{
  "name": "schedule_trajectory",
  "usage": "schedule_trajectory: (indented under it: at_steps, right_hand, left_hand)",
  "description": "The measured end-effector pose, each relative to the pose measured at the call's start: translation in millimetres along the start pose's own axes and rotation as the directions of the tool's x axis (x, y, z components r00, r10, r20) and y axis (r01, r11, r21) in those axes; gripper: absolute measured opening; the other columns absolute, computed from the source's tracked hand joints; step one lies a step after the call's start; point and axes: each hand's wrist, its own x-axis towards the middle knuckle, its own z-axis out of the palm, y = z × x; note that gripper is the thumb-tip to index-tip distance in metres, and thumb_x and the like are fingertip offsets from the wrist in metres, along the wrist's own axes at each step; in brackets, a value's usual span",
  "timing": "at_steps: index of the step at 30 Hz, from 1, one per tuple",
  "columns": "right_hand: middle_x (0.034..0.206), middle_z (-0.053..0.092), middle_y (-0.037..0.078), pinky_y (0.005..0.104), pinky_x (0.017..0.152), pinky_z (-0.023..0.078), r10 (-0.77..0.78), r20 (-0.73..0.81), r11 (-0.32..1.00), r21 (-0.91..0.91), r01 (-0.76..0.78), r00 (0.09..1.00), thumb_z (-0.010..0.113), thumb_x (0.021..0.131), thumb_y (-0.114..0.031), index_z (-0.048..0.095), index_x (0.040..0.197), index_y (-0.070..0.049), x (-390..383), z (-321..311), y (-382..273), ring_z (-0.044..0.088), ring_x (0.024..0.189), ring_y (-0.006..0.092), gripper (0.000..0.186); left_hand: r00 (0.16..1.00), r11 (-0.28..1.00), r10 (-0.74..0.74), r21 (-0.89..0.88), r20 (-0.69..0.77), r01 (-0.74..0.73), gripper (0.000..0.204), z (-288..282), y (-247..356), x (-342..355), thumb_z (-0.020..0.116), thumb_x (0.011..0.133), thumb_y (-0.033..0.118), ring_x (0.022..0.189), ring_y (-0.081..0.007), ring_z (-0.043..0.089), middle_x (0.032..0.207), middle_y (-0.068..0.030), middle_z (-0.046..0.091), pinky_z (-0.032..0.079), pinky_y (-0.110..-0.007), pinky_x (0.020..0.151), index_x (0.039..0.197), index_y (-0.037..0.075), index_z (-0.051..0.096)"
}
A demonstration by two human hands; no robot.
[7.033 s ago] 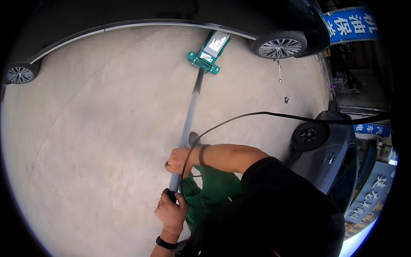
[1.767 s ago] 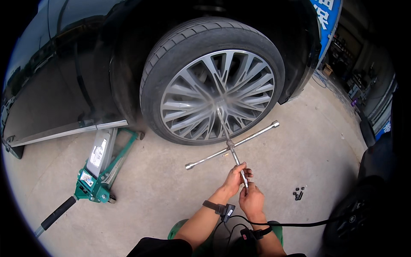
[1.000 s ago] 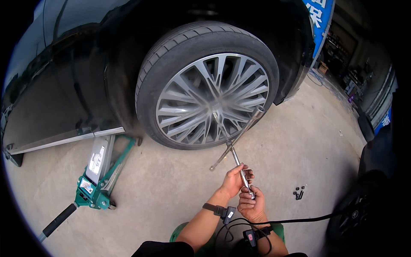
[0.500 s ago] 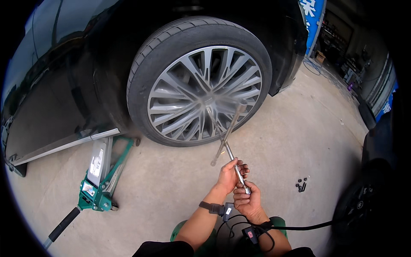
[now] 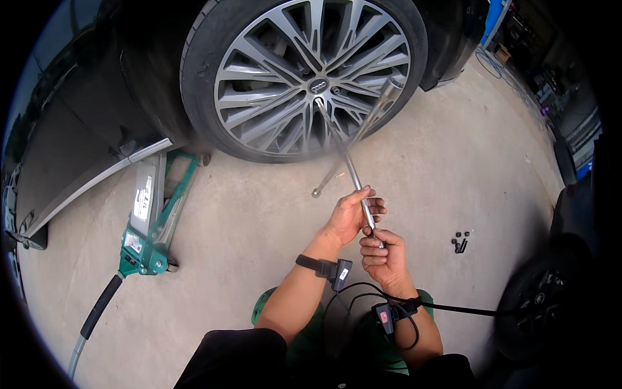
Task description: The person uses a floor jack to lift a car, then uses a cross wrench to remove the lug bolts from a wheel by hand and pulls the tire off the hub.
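A silver cross lug wrench has one end at a lug near the centre of the car wheel, a dark tyre on a grey multi-spoke rim. Its crossbar is tilted and motion-blurred. My left hand is closed round the near shaft, thumb along the top. Just below and right, my right hand grips the shaft's end with curled fingers. Both wrists wear black straps with small devices and cables.
A green and grey floor jack lies under the black car's sill, its long handle toward me. Small black pieces lie on the floor at right. Another dark wheel stands at lower right, and clutter lines the far right.
Seven seconds ago my hands held the jack handle; now both hold the lug wrench. Its crossbar has swung from near level to steep, and the wheel has moved up in view.
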Motion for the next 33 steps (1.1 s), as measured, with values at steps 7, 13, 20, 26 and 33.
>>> schedule_trajectory:
  at_steps: [7, 13, 20, 26, 33]
  right_hand:
    - [0.071, 0.058, 0.001, 0.0299, 0.048, 0.045, 0.411, 0.188, 0.639, 0.639, -0.429, 0.892, 0.057, 0.093, -0.018, 0.06, 0.096, -0.004, -5.6, -1.3, -5.6, 0.052, 0.049, 0.0149, 0.015]
    - [0.069, 0.056, 0.001, 0.0295, 0.045, 0.043, 0.377, 0.251, 0.563, 0.703, -0.435, 0.892, 0.058, 0.094, -0.021, 0.059, 0.093, -0.004, 7.6, -7.1, -20.4, 0.053, 0.049, 0.0153, 0.017]
    - [0.065, 0.054, -0.001, 0.0298, 0.045, 0.043, 0.324, 0.223, 0.728, 0.562, -0.393, 0.919, 0.059, 0.094, -0.023, 0.059, 0.093, -0.006, 1.8, 2.9, -12.1, 0.053, 0.049, 0.0132, 0.017]
    - [0.063, 0.054, 0.0, 0.0337, 0.05, 0.047, 0.324, 0.187, 0.651, 0.667, -0.362, 0.927, 0.061, 0.093, -0.025, 0.06, 0.092, -0.007, 2.0, -6.4, -14.4, 0.055, 0.051, 0.0156, 0.018]
    - [0.067, 0.06, 0.006, 0.0348, 0.05, 0.048, 0.086, 0.067, 0.916, 0.388, -0.105, 0.994, 0.062, 0.092, -0.018, 0.062, 0.096, -0.003, 9.3, -3.9, 2.5, 0.058, 0.051, 0.0199, 0.016]
  left_hand:
    - [1.0, 0.998, 0.014, 0.065, 0.007, -0.015, 0.035, 4.6, 7.2, -4.3, 0.058, 0.096, 0.037, 0.101, -0.0293, 0.063, 0.104, -0.014, 0.064, 0.05, -0.041, 0.087, 0.11, 0.005, 0.057]
    - [0.998, 0.999, -0.035, -0.022, 0.059, 0.036, 0.035, 8.3, -2.9, -5.1, 0.056, 0.097, 0.035, 0.102, -0.0309, 0.062, 0.107, -0.0158, 0.063, 0.051, -0.042, 0.087, 0.113, 0.004, 0.055]
    - [0.996, 0.999, -0.011, -0.033, 0.088, 0.014, 0.033, -3.1, -1.5, -4.8, 0.056, 0.097, 0.034, 0.105, -0.0321, 0.061, 0.111, -0.0175, 0.063, 0.049, -0.043, 0.092, 0.11, 0.003, 0.059]
    - [0.994, 0.999, -0.041, -0.013, 0.099, 0.043, 0.035, -0.4, -5.9, -4.9, 0.056, 0.097, 0.036, 0.106, -0.0314, 0.061, 0.112, -0.0168, 0.063, 0.049, -0.041, 0.092, 0.112, 0.004, 0.057]
    - [0.995, 1.0, -0.026, -0.012, 0.099, 0.028, 0.036, -4.4, -8.4, -0.6, 0.057, 0.096, 0.036, 0.109, -0.0325, 0.06, 0.114, -0.0186, 0.063, 0.048, -0.045, 0.097, 0.112, 0.003, 0.058]
